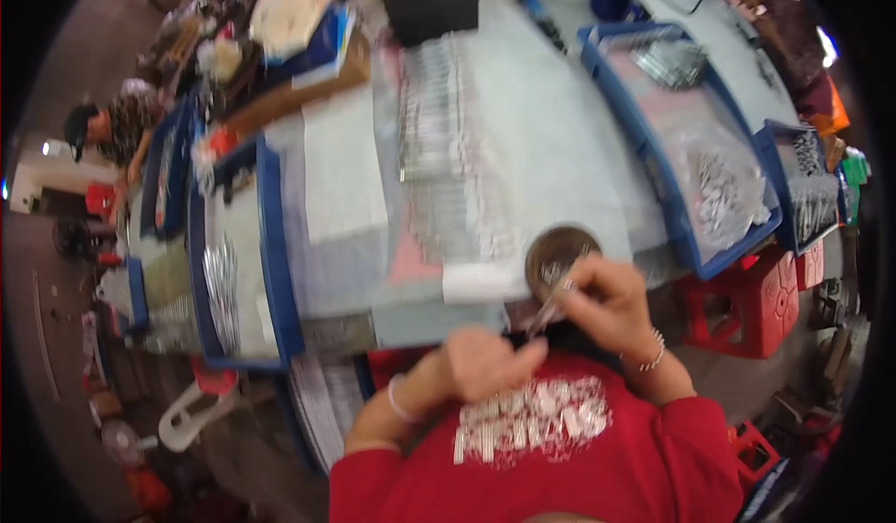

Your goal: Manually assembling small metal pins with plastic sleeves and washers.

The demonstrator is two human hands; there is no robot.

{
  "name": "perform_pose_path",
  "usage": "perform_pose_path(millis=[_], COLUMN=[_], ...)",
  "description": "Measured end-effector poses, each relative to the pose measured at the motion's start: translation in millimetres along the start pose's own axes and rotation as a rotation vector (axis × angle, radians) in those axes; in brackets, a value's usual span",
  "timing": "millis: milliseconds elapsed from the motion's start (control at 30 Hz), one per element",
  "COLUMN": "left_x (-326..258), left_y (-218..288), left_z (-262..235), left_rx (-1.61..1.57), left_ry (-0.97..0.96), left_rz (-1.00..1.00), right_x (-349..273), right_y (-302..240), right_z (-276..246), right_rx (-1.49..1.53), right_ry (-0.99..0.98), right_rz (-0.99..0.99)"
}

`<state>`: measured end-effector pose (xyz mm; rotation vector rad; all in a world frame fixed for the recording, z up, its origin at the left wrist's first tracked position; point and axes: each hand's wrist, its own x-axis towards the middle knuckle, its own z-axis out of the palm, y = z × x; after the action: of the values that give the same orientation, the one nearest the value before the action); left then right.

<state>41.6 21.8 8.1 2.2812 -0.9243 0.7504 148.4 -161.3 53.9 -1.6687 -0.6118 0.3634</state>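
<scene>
Fingers (581,292) of the right hand (607,304) were pinched together on a thin metal strip (544,316), holding it at its upper end just at the near rim of the round brown bowl (560,254). The strip slanted down from there toward the left hand (485,362), whose fingers were curled nearly closed; its thumb tip came up to the strip's lower end, but blur hid whether it truly gripped it. Small and bright, the strip looked light and stiff, probably smooth enough to slip, and thin enough to bend if squeezed across its middle; taking it by the ends or along its narrow edges seemed the safer hold. More such shiny pieces lay inside the bowl, and the bowl sat at the near edge of the counter (523,131), on its pale cover. Beyond the bowl, rows of similar silver pieces (439,131) lay on clear plastic. Right of the bowl stood a blue tray (644,140) lined with plastic and holding loose metal bits; left of the bowl, well apart, another blue tray (271,243) held a further heap. A red stool (747,304) stood below the right tray, near the bowl.
</scene>
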Motion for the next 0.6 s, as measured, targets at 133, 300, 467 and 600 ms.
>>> perform_pose_path(millis=[133, 300, 467, 600], left_x=[-19.7, 10.2, 20.8, 18.9], left_y=[-10.7, -9.7, 3.7, 5.8], left_z=[8.3, -3.7, 5.0, 10.3], left_rx=[-0.109, -0.814, -1.027, -1.198], left_ry=[0.095, 0.191, 0.103, 0.194], left_rz=[-0.506, -1.032, -0.993, -1.026], right_x=[-5.0, -9.7, -14.5, -17.6], right_y=[-4.8, 9.2, 16.6, 16.2], right_z=[8.8, 18.6, 25.5, 24.0], right_rx=[0.051, 0.118, 0.107, 0.099], right_ry=[0.064, -0.002, 0.007, 0.019], right_rz=[0.080, 0.160, 0.164, 0.207])
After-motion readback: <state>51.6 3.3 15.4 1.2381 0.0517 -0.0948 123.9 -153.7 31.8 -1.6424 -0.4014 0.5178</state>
